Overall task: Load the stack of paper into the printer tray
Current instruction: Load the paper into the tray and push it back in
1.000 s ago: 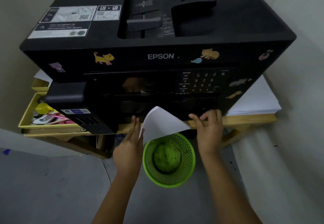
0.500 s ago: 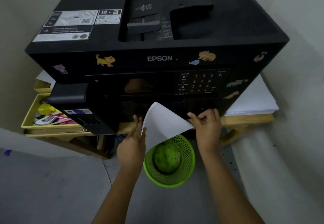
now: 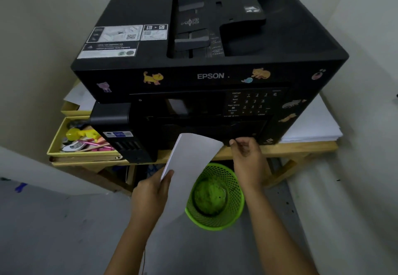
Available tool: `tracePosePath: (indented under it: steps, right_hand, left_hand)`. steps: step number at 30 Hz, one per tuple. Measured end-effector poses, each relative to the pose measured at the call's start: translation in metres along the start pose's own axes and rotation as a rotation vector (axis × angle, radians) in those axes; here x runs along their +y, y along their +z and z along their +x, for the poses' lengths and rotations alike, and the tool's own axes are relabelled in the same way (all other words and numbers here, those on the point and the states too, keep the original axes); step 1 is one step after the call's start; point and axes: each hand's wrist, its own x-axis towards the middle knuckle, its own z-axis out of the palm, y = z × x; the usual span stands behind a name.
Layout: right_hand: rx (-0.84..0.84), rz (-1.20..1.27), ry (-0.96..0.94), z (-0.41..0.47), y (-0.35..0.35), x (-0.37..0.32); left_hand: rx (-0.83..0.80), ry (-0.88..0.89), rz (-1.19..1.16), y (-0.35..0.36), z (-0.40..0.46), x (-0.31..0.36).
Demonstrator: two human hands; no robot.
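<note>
Right now your left hand [image 3: 150,190] pinches the paper stack [image 3: 191,162] at its near corner, tilted up before the printer [image 3: 211,76]; your right hand [image 3: 247,156], fingers loosely curled and holding nothing, reaches at the tray front. Judging by this, the tray needs pulling open next, then the sheets slid in flat.

Black printer [image 3: 206,63] with white lettering and yellow, orange, purple and blue animal stickers; white paper [image 3: 189,162]; lime-green mesh bin [image 3: 215,216]; yellow tray [image 3: 55,143] holding pink and yellow items; light wooden desk [image 3: 301,148]; grey floor [image 3: 53,231].
</note>
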Motion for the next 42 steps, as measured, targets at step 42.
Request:
tracePosePath:
  steps: [42]
  right_hand:
    - [0.145,0.875,0.58,-0.03,0.089,-0.059]
  left_hand:
    - [-0.18,-0.244,-0.38,-0.115,-0.018,-0.035]
